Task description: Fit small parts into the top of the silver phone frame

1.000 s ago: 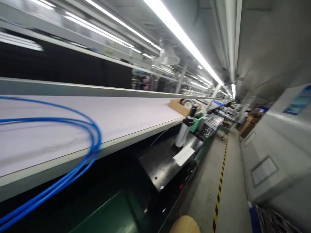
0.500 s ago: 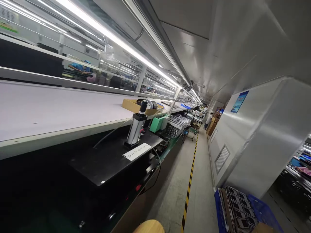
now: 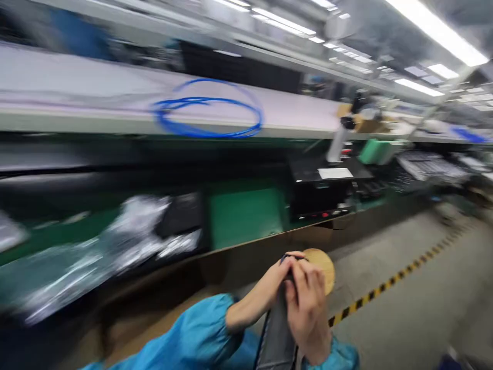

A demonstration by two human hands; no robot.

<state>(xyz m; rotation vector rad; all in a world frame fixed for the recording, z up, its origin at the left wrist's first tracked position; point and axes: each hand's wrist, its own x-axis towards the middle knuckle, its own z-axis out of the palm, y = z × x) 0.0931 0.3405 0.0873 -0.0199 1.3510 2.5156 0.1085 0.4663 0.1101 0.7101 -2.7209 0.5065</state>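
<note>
Both my hands are low in the middle of the view, in light blue sleeves. My left hand [image 3: 269,293] and my right hand [image 3: 308,308] are closed together on a dark flat object [image 3: 278,334] that stands on end between them; I cannot make out what it is. Just behind my fingers is the round wooden seat of a stool [image 3: 321,264]. The whole view is smeared by motion.
A long white shelf [image 3: 77,92] carries a coil of blue tubing [image 3: 208,113]. Below it runs a green belt [image 3: 242,216] with silvery bags [image 3: 131,236] and a black unit with a white label [image 3: 333,173]. The grey floor has a yellow-black stripe [image 3: 389,280].
The view has swung from looking down the aisle to looking down at the line in front of me. My hands and the dark object have come into view; the blue tubing shows again.
</note>
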